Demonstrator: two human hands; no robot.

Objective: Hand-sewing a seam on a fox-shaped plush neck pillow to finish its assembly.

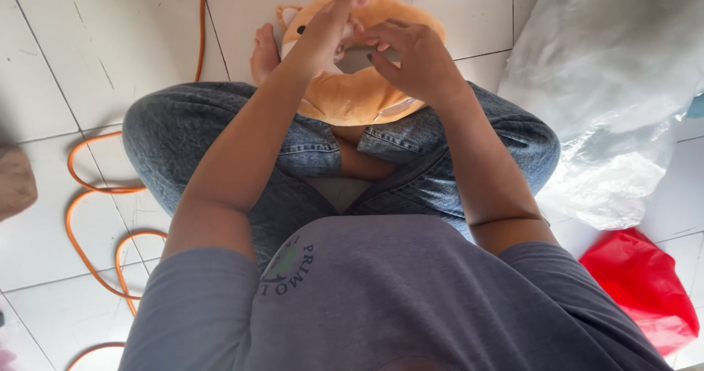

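Observation:
I sit cross-legged on a white tiled floor in blue jeans. An orange plush animal toy with a pale face lies on my lap and lower legs. My left hand rests on the toy's upper left part, fingers stretched forward along it. My right hand is curled over the toy's middle, fingertips pinching at a pale grey patch there. Both hands touch the toy; what sits between the right fingertips is too small to tell.
An orange cable loops over the floor at my left. A large clear plastic bag of white stuffing lies at my right, with a red plastic bag nearer me. A brownish object shows at the left edge.

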